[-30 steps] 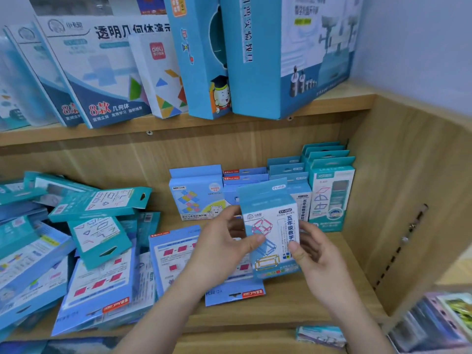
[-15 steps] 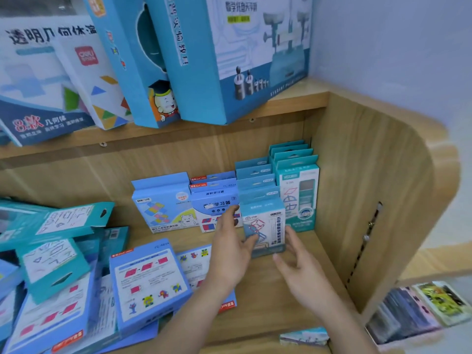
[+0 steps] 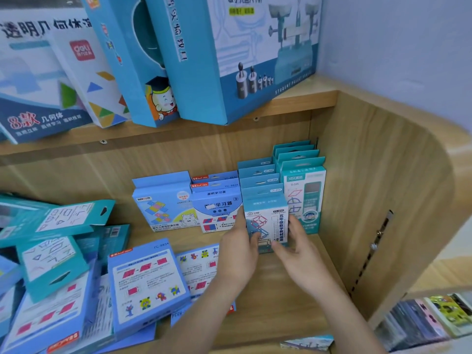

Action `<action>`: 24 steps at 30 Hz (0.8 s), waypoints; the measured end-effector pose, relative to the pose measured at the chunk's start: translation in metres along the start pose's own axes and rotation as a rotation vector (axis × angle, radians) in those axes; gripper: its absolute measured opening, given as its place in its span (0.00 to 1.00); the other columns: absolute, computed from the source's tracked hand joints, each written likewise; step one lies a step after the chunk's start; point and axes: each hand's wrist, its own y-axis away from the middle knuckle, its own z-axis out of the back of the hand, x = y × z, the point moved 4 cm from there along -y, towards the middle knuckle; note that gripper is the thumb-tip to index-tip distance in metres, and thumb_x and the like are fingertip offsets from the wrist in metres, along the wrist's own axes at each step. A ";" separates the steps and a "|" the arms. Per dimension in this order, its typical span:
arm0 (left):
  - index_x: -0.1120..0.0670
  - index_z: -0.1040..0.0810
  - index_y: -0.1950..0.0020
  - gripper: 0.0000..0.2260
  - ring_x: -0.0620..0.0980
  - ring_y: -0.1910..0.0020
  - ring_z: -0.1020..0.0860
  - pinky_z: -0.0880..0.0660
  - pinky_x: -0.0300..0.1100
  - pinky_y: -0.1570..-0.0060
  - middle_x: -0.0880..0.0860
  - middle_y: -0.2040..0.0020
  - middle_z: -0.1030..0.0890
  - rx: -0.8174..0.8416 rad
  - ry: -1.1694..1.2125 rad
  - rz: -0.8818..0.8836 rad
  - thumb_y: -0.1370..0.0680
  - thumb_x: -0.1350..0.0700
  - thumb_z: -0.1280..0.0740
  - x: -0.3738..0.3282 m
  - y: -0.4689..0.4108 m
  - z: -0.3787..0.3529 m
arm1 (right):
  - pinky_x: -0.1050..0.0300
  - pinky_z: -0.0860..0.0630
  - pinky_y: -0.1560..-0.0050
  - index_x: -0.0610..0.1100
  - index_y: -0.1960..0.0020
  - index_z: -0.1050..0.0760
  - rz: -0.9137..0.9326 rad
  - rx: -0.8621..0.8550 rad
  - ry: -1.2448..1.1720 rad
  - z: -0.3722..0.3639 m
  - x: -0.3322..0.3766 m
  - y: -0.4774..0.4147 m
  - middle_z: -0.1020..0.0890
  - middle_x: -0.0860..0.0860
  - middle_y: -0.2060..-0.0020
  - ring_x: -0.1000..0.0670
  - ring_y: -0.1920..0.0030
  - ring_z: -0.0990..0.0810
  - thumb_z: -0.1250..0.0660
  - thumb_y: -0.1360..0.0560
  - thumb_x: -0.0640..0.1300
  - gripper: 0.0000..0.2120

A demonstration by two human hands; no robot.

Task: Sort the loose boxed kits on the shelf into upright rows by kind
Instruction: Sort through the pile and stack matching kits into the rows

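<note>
Kit [image 3: 267, 221] now stands upright at the front of its matching row [image 3: 258, 175]; our left hand [image 3: 238, 247] and right hand [image 3: 298, 254] still pinch its sides. Flat piles remain.

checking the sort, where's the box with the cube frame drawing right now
In the head view it stands upright right of centre on the lower shelf, heading its matching row, held between the left hand and right hand.

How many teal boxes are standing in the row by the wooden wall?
4 that I can see: the front box beside the side wall, then three more behind it whose tops peek out. More could hide behind them.
</note>
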 end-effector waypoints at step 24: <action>0.53 0.32 0.29 0.21 0.48 0.30 0.33 0.29 0.46 0.37 0.50 0.28 0.32 0.027 -0.046 -0.077 0.22 0.55 0.35 0.000 0.023 0.046 | 0.76 0.50 0.34 0.47 0.28 0.36 0.449 -0.221 0.448 0.011 0.058 0.037 0.33 0.55 0.30 0.61 0.31 0.40 0.36 0.24 0.39 0.26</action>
